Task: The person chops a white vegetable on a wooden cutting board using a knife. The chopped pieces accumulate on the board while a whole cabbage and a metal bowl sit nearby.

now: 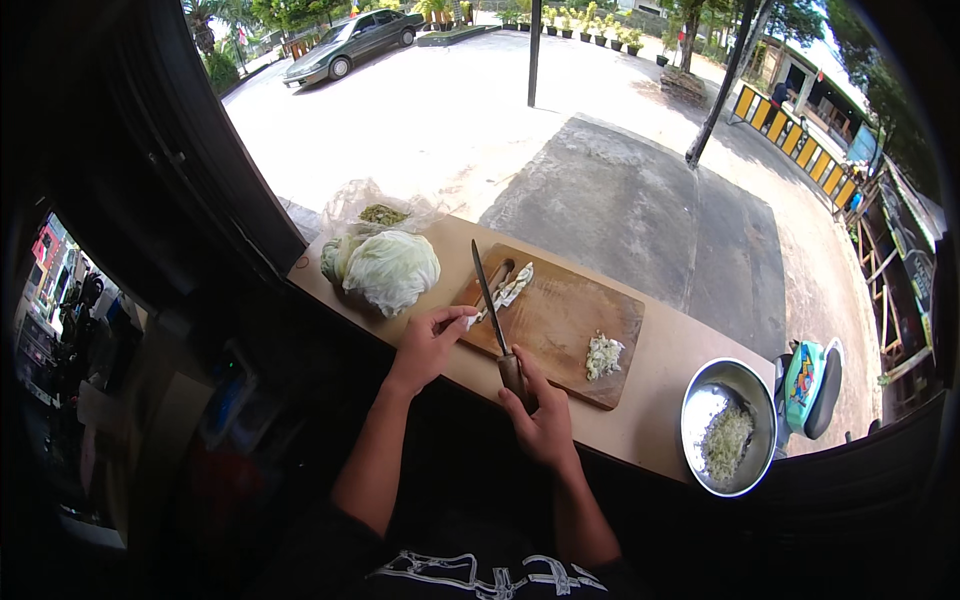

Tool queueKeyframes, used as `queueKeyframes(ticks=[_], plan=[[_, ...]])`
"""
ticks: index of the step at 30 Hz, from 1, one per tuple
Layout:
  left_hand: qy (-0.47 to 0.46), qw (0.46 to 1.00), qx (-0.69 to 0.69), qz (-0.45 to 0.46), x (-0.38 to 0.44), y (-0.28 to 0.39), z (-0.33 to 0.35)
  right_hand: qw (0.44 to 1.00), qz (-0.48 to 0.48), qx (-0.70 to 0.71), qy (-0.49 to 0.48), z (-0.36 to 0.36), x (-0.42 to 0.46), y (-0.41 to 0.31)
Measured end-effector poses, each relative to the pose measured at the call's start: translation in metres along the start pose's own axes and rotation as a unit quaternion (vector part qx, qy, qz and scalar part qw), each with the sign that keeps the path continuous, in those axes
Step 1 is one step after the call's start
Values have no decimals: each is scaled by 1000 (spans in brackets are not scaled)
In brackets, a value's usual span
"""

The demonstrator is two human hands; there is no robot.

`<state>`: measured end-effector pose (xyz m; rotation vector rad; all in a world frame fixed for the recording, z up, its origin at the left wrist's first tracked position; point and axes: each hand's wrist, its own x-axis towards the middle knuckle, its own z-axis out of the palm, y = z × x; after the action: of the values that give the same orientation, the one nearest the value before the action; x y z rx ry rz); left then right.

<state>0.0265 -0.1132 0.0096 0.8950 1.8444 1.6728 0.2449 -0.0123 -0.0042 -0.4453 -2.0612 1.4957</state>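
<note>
My right hand point(541, 411) grips the wooden handle of a kitchen knife point(489, 300), its blade angled up over the left part of a wooden cutting board point(559, 311). Between the thumb and fingers of my left hand point(429, 345) is a small white piece point(472, 320), too small to name surely. Whitish vegetable scraps point(514, 286) lie beside the blade, near the board's handle slot. Toward the board's right end sits a little heap of chopped pale vegetable point(604, 356). A head of cabbage point(391, 271) rests to the left of the board.
A steel bowl point(686, 420) with shredded pale vegetable stands at the counter's point(660, 390) right end. Behind the cabbage is a clear plastic bag point(345, 202) with green contents. A dark post frame point(225, 150) borders the left. Outside are a parked car point(360, 41) and a motorbike point(806, 390).
</note>
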Motion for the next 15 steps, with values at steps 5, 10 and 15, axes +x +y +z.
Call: queueKeyframes(ticks=[5, 10, 15], plan=[[-60, 993, 2, 106, 24, -11, 12, 996, 83, 17, 29, 0, -19, 1], [-124, 983, 82, 105, 33, 6, 39, 976, 152, 81, 136, -1, -38, -16], [-80, 910, 278, 297, 39, 3, 47, 960, 176, 69, 205, -9, -38, -31]])
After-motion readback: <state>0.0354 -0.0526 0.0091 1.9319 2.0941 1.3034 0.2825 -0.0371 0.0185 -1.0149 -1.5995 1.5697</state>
